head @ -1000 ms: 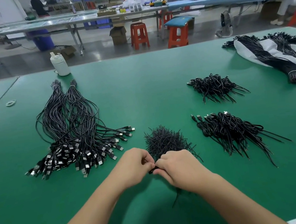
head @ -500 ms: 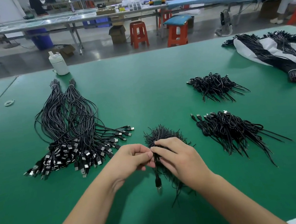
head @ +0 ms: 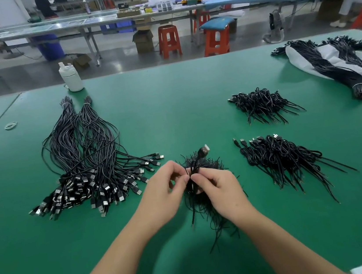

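I see the cable [head: 198,160] held just above the table [head: 171,106], straight in front of me, over the tie pile [head: 212,165]. Both hands pinch its folded strands. My left hand [head: 166,191] grips them from the left with thumb and forefinger, my right hand [head: 219,189] does the same from the right, and the fingertips nearly meet. The plug end sticks up and away from me, tilted to the right, and a loose end hangs down between the wrists. I cannot tell whether a tie is round the cable. Left of the hands lie two long bundles [head: 82,163], plugs fanned toward me. To the right sits a near heap [head: 279,158] of coiled cables, with a far heap [head: 258,104] behind it, apart from it. A white bottle [head: 71,77] stands at the far edge. A bag [head: 330,57] lies far right.
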A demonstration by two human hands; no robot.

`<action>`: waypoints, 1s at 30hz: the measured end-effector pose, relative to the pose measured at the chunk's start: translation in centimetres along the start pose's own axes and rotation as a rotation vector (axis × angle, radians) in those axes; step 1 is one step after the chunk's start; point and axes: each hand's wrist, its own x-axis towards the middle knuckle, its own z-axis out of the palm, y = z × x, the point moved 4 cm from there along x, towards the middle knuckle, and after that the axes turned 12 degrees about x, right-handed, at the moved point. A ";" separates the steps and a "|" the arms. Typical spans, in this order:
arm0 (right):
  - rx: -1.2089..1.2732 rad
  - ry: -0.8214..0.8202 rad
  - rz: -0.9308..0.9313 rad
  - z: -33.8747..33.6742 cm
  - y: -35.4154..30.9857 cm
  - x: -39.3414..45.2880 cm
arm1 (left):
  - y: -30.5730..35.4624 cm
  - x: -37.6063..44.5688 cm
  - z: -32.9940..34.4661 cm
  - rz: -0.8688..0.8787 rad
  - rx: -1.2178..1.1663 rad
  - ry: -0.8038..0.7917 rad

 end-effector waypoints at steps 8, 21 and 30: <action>0.495 -0.112 0.299 0.7 0.6 0.1 | 1.8 -0.5 -0.2 0.414 0.505 0.162; 0.517 -0.068 0.227 0.1 0.5 0.3 | 0.9 -1.0 0.1 0.112 0.155 0.117; 0.434 -0.204 0.175 0.1 0.6 0.1 | -1.1 -0.4 0.5 -0.304 -0.319 -0.036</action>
